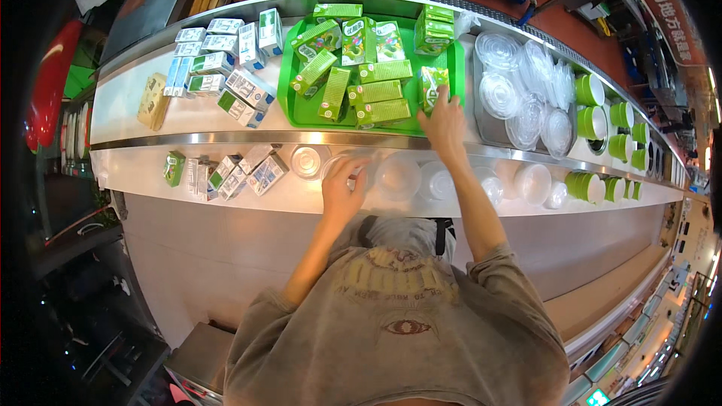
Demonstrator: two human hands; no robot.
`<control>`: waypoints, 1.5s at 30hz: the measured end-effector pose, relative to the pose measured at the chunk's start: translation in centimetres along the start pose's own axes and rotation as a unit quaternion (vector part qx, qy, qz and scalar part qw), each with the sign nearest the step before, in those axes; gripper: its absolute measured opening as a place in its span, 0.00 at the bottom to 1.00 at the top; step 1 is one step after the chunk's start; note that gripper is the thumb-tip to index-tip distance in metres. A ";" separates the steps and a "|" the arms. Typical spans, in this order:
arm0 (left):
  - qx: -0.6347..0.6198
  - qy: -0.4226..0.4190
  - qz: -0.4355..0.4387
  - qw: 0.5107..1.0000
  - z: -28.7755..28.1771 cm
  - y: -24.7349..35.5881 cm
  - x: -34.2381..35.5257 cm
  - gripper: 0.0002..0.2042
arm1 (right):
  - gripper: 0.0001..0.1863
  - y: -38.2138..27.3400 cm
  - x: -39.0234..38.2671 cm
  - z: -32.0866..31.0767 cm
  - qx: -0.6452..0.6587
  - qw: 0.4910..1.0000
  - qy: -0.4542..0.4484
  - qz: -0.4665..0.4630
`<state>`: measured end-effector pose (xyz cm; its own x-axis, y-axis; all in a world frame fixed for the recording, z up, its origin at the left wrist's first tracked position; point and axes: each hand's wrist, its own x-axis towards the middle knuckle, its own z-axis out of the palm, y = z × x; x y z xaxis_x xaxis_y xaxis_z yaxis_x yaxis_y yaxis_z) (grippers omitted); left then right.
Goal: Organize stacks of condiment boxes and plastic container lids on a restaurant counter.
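My right hand (445,124) reaches to the right side of a green tray (286,86), its fingers on a small green drink carton (433,81); whether they are closed round it is hard to tell. More green cartons (331,94) lie and stand on the tray. My left hand (344,184) is lower, over the near shelf, its fingers curled at a clear plastic container, partly hidden by the hand. Beside it are a clear lidded cup (307,162) and another clear container (398,177).
White drink cartons (226,64) and a beige package (153,101) lie left of the tray. A grey tray of clear lids (496,94) and green cups (590,90) are to the right. The lower shelf holds more cartons (267,173) and cups (583,186). A steel edge (248,137) divides the levels.
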<state>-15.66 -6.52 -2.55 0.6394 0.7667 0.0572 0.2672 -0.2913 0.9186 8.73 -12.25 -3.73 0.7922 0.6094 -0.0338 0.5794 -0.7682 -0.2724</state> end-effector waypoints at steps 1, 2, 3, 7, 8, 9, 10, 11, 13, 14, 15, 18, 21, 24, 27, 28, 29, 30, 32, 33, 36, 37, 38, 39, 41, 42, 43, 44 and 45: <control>-0.005 0.001 0.010 1.000 0.0 0.0 0.0 0.11 | 0.35 -0.4 0.6 -0.7 0.006 1.000 -0.016 0.009; -0.010 0.002 0.020 1.000 -0.2 0.1 -0.1 0.11 | 0.35 -1.0 1.1 -1.3 0.010 1.000 -0.018 0.010; -0.007 0.001 0.019 1.000 -0.2 0.1 -0.2 0.11 | 0.34 -1.3 1.8 -2.0 0.019 0.999 0.036 -0.008; -0.017 -0.005 0.001 1.000 0.2 0.5 -0.2 0.11 | 0.30 -0.6 7.3 -1.7 0.051 0.973 0.218 -0.061; -0.017 -0.019 -0.009 1.000 0.2 0.5 -0.3 0.10 | 0.30 -0.7 8.7 -1.3 0.053 0.973 0.218 -0.058; -0.015 -0.021 -0.007 1.000 0.2 0.4 -0.3 0.10 | 0.31 -0.9 10.0 -1.1 0.071 0.971 0.223 -0.051; -0.019 -0.022 -0.004 1.000 0.3 0.3 -0.3 0.11 | 0.31 -1.2 11.0 -0.9 0.090 0.969 0.227 -0.047; -0.024 -0.024 0.000 0.999 0.4 0.1 -0.2 0.13 | 0.31 -1.2 11.7 -0.9 0.093 0.968 0.228 -0.045; -0.005 -0.025 -0.002 1.000 0.6 -0.4 0.1 0.16 | 0.30 -1.3 11.9 -0.8 0.097 0.968 0.224 -0.064; 0.010 -0.026 -0.003 1.000 0.8 -0.5 0.5 0.20 | 0.30 -1.1 11.8 -0.8 0.099 0.968 0.223 -0.063; 0.012 -0.024 -0.005 1.000 0.9 -0.4 1.1 0.20 | 0.30 -1.3 11.6 -1.1 0.114 0.974 0.189 -0.051; 0.046 0.023 -0.014 0.999 1.6 -0.6 4.0 0.29 | 0.27 -2.5 8.9 -2.1 0.080 0.963 0.248 -0.067; 0.148 0.030 -0.022 0.988 2.3 -1.6 6.5 0.36 | 0.26 -3.5 4.1 -1.2 0.109 0.926 0.284 -0.221; 0.207 0.012 -0.020 0.978 3.4 -0.4 8.0 0.41 | 0.28 -4.3 -1.7 0.3 0.164 0.916 0.158 -0.331; 0.204 0.005 -0.030 0.978 3.8 -1.4 8.6 0.46 | 0.31 -4.6 -4.1 1.8 0.144 0.923 0.077 -0.349; 0.212 0.019 -0.020 0.977 3.9 -1.8 8.6 0.47 | 0.33 -4.1 -4.3 2.2 0.140 0.919 0.079 -0.361; 0.220 0.033 -0.009 0.975 4.1 -2.3 8.7 0.49 | 0.35 -3.8 -4.4 2.6 0.136 0.914 0.081 -0.373; 0.222 0.023 -0.006 0.975 4.2 -1.9 8.8 0.49 | 0.35 -3.6 -4.6 2.6 0.138 0.918 0.082 -0.362; 0.240 0.035 -0.004 0.970 4.5 -1.2 9.1 0.49 | 0.38 -3.7 -4.6 2.8 0.187 0.920 0.072 -0.338; 0.245 0.029 0.000 0.969 4.5 -0.9 9.2 0.49 | 0.38 -3.6 -4.4 2.7 0.192 0.921 0.076 -0.331; 0.263 0.019 -0.028 0.964 4.4 0.1 9.4 0.45 | 0.38 -3.1 -4.1 2.6 0.206 0.920 0.081 -0.322; 0.251 0.018 -0.026 0.967 4.3 0.7 9.3 0.44 | 0.38 -2.8 -4.1 2.5 0.206 0.920 0.084 -0.323; 0.239 0.018 -0.024 0.971 4.2 1.1 9.2 0.42 | 0.37 -2.5 -4.1 2.4 0.207 0.919 0.086 -0.324; 0.243 0.015 -0.022 0.970 4.3 1.3 9.0 0.42 | 0.37 -2.1 -4.3 2.5 0.211 0.919 0.089 -0.321; 0.266 0.010 0.000 0.964 4.7 1.8 8.8 0.42 | 0.39 -1.5 -4.5 2.8 0.235 0.909 0.107 -0.326; 0.270 0.005 0.003 0.963 5.1 2.1 8.8 0.42 | 0.39 -1.1 -4.5 2.7 0.238 0.910 0.110 -0.321; 0.253 0.011 0.021 0.967 5.5 2.4 8.9 0.41 | 0.40 -0.7 -4.4 2.6 0.264 0.907 0.109 -0.309; 0.235 0.016 0.039 0.971 6.1 2.8 9.0 0.41 | 0.42 -0.2 -4.4 2.5 0.289 0.904 0.108 -0.297; 0.238 0.010 0.041 0.970 6.7 3.6 9.1 0.41 | 0.42 0.3 -4.7 2.5 0.292 0.905 0.110 -0.291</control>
<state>-4.06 -4.40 -1.31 0.6598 0.7393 0.1345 0.5221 -0.5798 0.6255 4.67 -14.85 -6.01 0.4416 0.7745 0.4529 0.7614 -0.0566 -0.6458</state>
